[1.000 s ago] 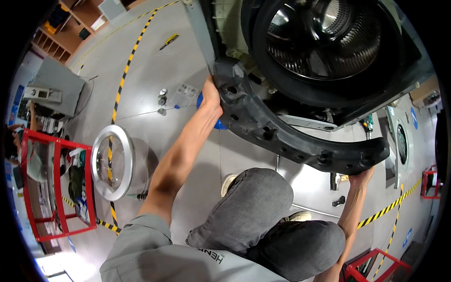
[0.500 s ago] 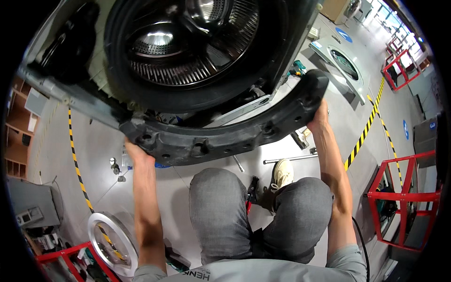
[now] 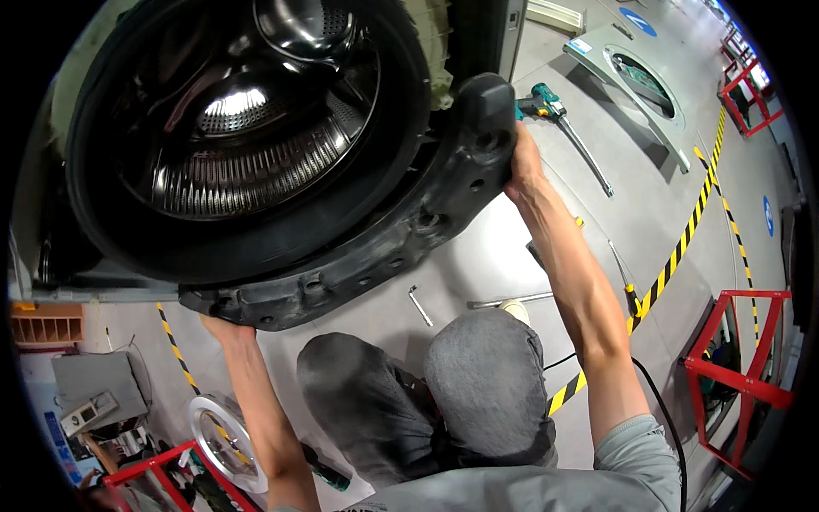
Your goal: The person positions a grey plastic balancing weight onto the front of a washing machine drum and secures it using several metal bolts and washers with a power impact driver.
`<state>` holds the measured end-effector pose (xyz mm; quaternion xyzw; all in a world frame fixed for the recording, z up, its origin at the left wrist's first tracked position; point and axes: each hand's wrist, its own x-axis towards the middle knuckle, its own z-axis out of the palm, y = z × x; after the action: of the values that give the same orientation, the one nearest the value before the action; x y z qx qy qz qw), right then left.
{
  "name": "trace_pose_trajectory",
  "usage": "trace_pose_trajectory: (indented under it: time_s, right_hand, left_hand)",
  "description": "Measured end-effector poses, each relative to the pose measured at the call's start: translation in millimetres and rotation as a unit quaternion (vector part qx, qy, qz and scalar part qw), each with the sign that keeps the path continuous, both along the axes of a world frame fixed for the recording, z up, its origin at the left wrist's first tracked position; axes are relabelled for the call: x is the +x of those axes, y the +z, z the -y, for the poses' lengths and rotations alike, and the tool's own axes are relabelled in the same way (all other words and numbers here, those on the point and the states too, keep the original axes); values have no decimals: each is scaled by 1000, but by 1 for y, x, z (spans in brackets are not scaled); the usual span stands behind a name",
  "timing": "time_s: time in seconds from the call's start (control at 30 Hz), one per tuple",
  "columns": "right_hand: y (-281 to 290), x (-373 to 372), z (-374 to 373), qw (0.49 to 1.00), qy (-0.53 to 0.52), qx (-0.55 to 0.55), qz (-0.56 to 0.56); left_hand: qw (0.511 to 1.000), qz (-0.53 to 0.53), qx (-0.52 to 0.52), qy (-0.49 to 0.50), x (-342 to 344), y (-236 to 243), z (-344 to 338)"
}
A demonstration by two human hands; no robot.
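A curved black counterweight [image 3: 384, 252] lies along the lower right rim of the washing machine's black tub [image 3: 102, 205], very close to it; whether it touches all along I cannot tell. The shiny metal drum [image 3: 247, 188] shows inside the tub. My left hand [image 3: 229, 329] grips the counterweight's lower left end from below, its fingers mostly hidden behind the piece. At the upper right end, my right hand [image 3: 524, 164] is closed round the outer edge, fingers out of sight. Both arms are stretched forward, and the counterweight tilts up toward the right.
A green power drill [image 3: 543, 104] with a long shaft lies right of the machine, near a grey front panel [image 3: 614, 81] with a round opening. A screwdriver [image 3: 631, 299] and a socket wrench [image 3: 420, 305] lie on the floor. Red-framed carts [image 3: 751, 388] and a round door ring [image 3: 205, 431] stand around.
Both hands have brought the counterweight up and leftward against the tub's rim, closing the gap seen before. It is tilted more steeply now. The view has shifted too.
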<state>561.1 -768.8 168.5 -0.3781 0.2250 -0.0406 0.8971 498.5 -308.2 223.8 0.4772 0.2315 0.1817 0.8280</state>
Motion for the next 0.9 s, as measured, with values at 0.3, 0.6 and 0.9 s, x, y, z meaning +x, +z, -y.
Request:
trace_pose_trajectory:
  time_s: [0.3, 0.6, 0.9]
  right_hand:
    - [-4, 18, 7, 999, -34, 4, -27]
    - [13, 19, 1, 996, -76, -22, -52]
    - [-23, 19, 10, 996, -18, -35, 82]
  left_hand:
    - [1000, -26, -3, 8, 7, -11, -2]
    - [999, -41, -5, 34, 9, -17, -7]
    - [998, 10, 13, 63, 9, -36, -34]
